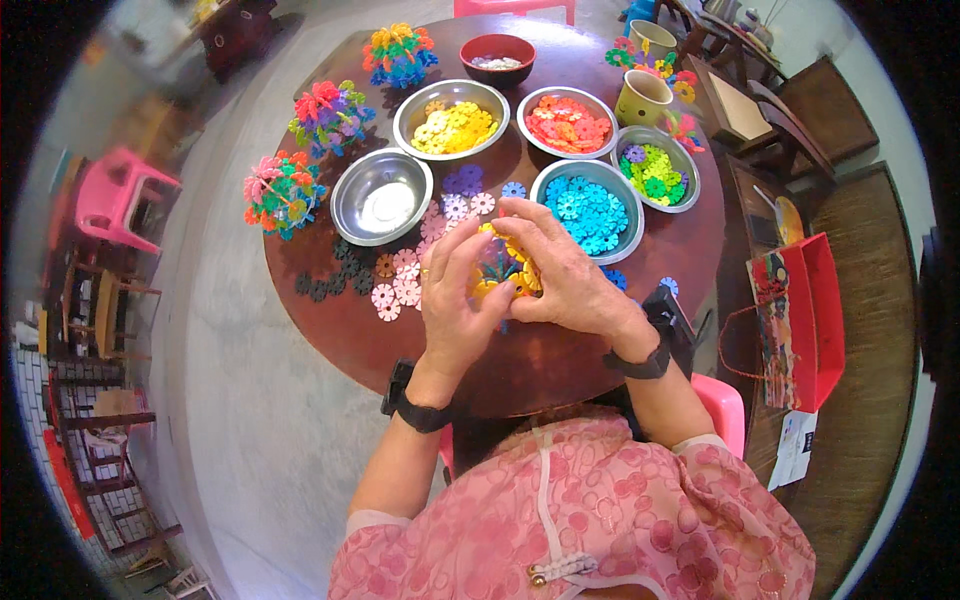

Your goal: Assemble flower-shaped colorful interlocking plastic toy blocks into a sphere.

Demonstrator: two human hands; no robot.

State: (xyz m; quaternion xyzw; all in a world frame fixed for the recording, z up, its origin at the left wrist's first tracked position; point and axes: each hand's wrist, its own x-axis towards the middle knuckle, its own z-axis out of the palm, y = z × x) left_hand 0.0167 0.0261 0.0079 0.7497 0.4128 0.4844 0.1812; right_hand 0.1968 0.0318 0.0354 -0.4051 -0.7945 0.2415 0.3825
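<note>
Both of my hands close around a half-built ball of interlocking plastic snowflake discs (503,270), mostly yellow with some blue, over the round brown table (520,360). My left hand (455,300) cups its left side. My right hand (565,270) grips its right side and top. Loose pink, purple and dark discs (400,285) lie on the table just left of my hands. A steel bowl of blue discs (590,212) stands right behind my right hand.
Steel bowls hold yellow discs (452,125), orange discs (567,122) and green and purple discs (655,170); one bowl (382,195) looks nearly empty. Three finished multicoloured balls (285,192) sit at the left and back. A red bowl (497,55), two mugs (642,95), a red bag (805,320).
</note>
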